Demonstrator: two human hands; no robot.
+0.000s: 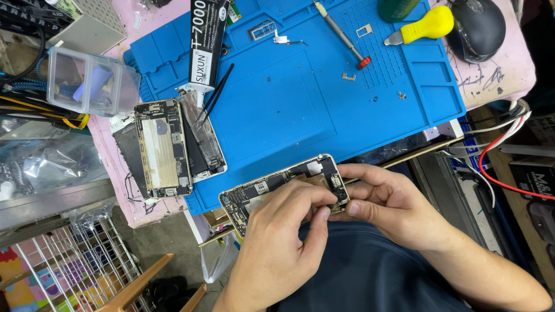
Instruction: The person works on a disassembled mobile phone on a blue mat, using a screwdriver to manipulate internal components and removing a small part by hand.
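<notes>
Both hands hold an opened phone body point(272, 188), its inner boards and parts exposed, just off the near edge of the blue work mat point(300, 110). My left hand point(277, 242) lies over its lower middle, thumb and forefinger pinched at the phone's right end. My right hand point(393, 202) grips that same right end from the side. What the fingertips pinch is too small to tell.
A second opened phone point(163, 147) and a detached screen point(202, 138) lie at the mat's left edge with black tweezers point(217, 92) and a black glue tube point(207, 43). Farther back are a screwdriver point(341, 32), a yellow-handled pry tool point(425, 26), a mouse point(477, 26) and small screws. A clear plastic box point(87, 81) stands left; cables hang right.
</notes>
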